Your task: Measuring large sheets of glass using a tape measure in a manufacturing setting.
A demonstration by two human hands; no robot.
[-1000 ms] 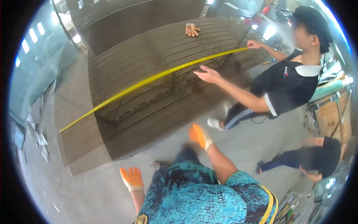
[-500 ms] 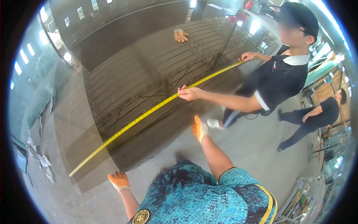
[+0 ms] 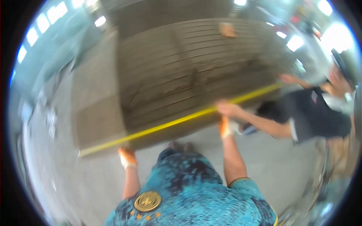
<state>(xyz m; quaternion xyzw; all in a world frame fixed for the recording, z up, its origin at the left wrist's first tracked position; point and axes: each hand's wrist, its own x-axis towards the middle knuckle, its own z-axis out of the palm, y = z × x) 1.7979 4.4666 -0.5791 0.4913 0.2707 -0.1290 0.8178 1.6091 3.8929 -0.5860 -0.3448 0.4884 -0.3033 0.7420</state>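
In front of me is a large, dark, glossy sheet [image 3: 158,75], which looks like glass and mirrors the roof trusses. Along its near side stretches a yellow tape measure [image 3: 169,124]. My left hand [image 3: 128,158], in an orange-and-white glove, is at the sheet's near edge, just below the tape. My right hand [image 3: 226,128], gloved alike, is by the same edge farther right, close under a co-worker's hand [image 3: 228,109]. Motion blur hides the fingers of both my hands. The co-worker's other hand [image 3: 288,78] is near the tape's right end.
The co-worker [image 3: 313,111], in a dark shirt, stands at the right of the sheet. An orange glove [image 3: 227,29] lies on its far part. Grey floor [image 3: 94,184] runs along the near side; pale scraps [image 3: 51,116] lie at the left.
My view has turned, and the sheet and tape sit more level in it. Both my hands have come closer to the sheet's near edge. The co-worker appears farther right.
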